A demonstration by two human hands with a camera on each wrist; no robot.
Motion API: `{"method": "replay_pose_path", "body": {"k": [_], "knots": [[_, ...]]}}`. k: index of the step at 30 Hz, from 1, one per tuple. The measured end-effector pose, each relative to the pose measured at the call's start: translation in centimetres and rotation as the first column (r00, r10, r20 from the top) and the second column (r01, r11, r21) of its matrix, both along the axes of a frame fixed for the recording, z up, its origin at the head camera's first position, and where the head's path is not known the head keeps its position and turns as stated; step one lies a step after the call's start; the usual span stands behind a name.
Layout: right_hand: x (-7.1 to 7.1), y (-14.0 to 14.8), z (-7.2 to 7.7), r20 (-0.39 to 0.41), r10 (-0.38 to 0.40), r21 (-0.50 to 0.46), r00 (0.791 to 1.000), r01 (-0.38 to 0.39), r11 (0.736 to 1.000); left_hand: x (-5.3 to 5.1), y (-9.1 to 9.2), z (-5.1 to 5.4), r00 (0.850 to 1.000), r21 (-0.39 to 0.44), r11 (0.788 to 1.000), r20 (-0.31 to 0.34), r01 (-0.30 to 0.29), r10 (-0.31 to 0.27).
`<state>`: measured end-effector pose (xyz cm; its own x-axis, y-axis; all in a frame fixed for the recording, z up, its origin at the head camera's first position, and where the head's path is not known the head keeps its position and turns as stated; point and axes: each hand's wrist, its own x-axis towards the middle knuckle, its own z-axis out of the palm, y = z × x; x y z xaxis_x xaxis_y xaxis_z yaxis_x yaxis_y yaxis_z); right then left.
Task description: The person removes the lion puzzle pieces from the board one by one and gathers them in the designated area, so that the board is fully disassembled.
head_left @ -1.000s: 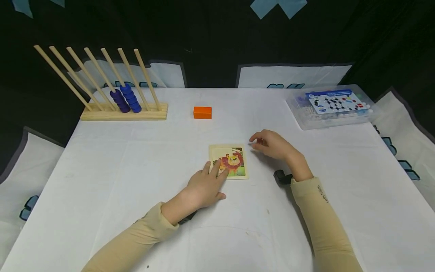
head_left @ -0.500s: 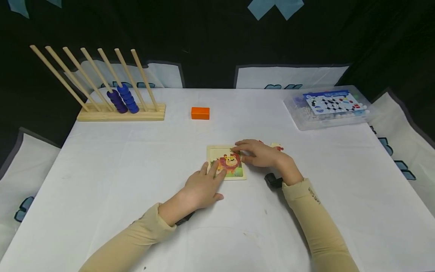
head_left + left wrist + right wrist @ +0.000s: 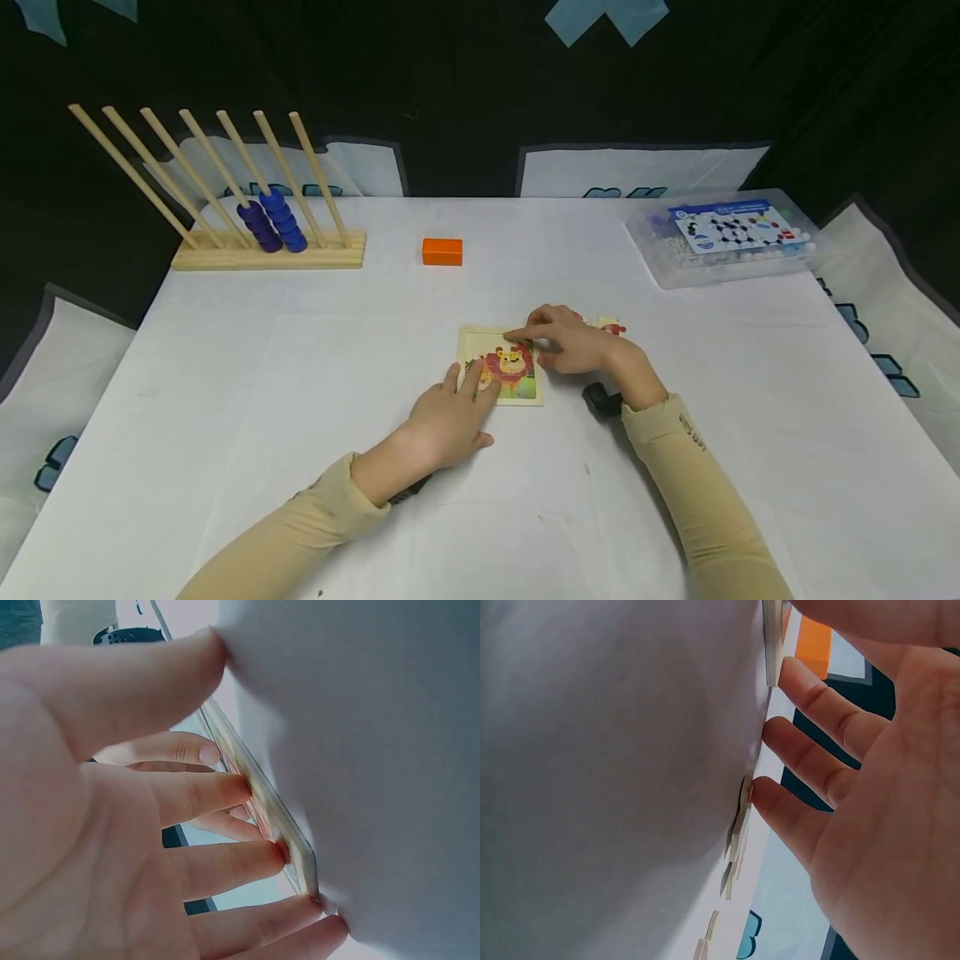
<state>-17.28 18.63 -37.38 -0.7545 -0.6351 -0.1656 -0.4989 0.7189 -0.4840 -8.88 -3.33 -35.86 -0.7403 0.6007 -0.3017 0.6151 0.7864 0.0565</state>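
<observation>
A small square wooden jigsaw puzzle (image 3: 487, 340) with a lion picture lies on the white table. My left hand (image 3: 447, 421) rests its spread, straight fingers on the puzzle's lower left part; the left wrist view shows those fingertips at its edge (image 3: 289, 825). Over the puzzle's upper right corner is my right hand (image 3: 573, 337), its index finger reaching onto the board. In the right wrist view its other fingers (image 3: 802, 754) are loosely straight, touching the table side. Loose puzzle pieces (image 3: 611, 325) lie just beyond the right hand, partly hidden by it.
An orange block (image 3: 442, 252) sits behind the puzzle. At the back left stands a wooden peg abacus (image 3: 270, 259) with blue and purple beads. A clear plastic box (image 3: 701, 271) with a molecule card lies at the back right.
My right hand has come left from beside the puzzle onto its upper right corner, uncovering loose pieces behind it. My left hand has stayed on the puzzle.
</observation>
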Motion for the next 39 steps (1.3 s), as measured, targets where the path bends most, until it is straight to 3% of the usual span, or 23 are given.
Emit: {"method": "replay_pose_path", "body": {"k": [19, 28, 39], "knots": [[-0.06, -0.43, 0.01, -0.074, 0.024, 0.023, 0.997, -0.022, 0.999, -0.02, -0.04, -0.05, 1.0, 0.002, 1.0, -0.023, 0.008, -0.008], [0.0, -0.4, 0.05, -0.045, 0.006, 0.008, 0.999, -0.006, 1.0, 0.04, -0.09, 0.0, 0.999, 0.002, 1.0, -0.029, 0.018, -0.018], [-0.01, -0.38, 0.03, -0.064, 0.011, -0.037, 0.998, -0.013, 0.999, 0.14, 0.01, 0.1, 1.0, 0.005, 1.0, -0.025, 0.013, -0.013]]}}
